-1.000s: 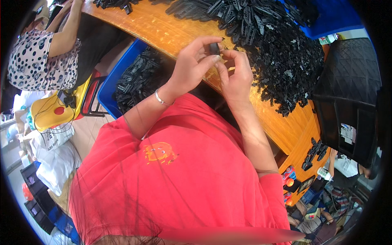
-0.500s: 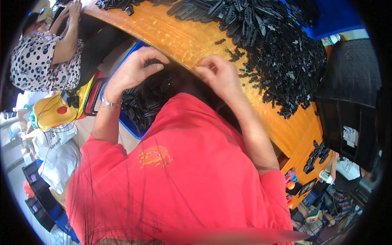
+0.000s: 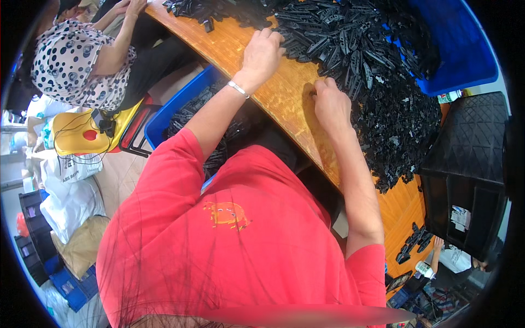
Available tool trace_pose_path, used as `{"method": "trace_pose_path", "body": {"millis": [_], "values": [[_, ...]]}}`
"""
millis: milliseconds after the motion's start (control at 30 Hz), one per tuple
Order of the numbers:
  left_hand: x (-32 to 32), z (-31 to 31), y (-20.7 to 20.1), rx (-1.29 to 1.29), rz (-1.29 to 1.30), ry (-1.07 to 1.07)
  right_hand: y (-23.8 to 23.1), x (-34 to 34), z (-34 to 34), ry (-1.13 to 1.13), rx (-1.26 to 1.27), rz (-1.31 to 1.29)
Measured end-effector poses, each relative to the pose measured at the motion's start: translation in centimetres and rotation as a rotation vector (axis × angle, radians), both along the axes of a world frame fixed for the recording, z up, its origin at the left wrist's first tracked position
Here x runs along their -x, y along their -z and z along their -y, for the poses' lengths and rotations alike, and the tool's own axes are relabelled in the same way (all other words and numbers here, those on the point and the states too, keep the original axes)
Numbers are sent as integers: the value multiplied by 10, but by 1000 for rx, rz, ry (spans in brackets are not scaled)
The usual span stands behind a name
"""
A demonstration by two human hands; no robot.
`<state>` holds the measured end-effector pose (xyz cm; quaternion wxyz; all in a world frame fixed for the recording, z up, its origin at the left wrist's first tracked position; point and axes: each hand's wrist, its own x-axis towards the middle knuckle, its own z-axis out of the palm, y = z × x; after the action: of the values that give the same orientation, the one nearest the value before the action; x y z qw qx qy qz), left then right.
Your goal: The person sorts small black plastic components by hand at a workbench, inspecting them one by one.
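My left hand (image 3: 262, 53) is stretched over the wooden table, its fingers loosely bent and apart at the near edge of a heap of long black plastic parts (image 3: 342, 38). Nothing shows in it. Further right, my right hand (image 3: 332, 108) is low over the table beside a heap of small black plastic pieces (image 3: 391, 128). Its thumb and fingers are drawn together, with a dark spot at the tips too small to name. Below the table edge, a blue bin (image 3: 164, 112) holds black parts (image 3: 191, 117), partly hidden by my left arm.
The wooden table (image 3: 290, 120) runs diagonally before me. A blue tub (image 3: 459, 49) stands behind the heaps, a black crate (image 3: 465, 164) at the right. A person in a spotted top (image 3: 71, 65) sits at the left, near a yellow chair (image 3: 82, 134). White sacks (image 3: 71, 202) lie on the floor.
Both hands have moved from the near table edge to the heaps. My left hand has swung away from above the bin, and my right has moved rightward. The view has shifted.
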<state>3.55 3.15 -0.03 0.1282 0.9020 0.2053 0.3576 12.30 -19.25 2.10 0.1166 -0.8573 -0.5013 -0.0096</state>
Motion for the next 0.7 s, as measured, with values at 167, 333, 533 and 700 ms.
{"method": "trace_pose_path", "body": {"millis": [167, 333, 533, 700], "values": [[2, -6, -1, 252, 9, -23, -4, 7, 7, -11, -152, -111], [28, 10, -16, 1349, 329, 281, -18, 21, 12, -44, -452, -241], [46, 52, -33, 1695, 357, 658, -41, 39, 5, -8, -822, -404], [46, 68, -37, 1732, 333, 781, -47, 38, 8, -80, -974, -282]]}}
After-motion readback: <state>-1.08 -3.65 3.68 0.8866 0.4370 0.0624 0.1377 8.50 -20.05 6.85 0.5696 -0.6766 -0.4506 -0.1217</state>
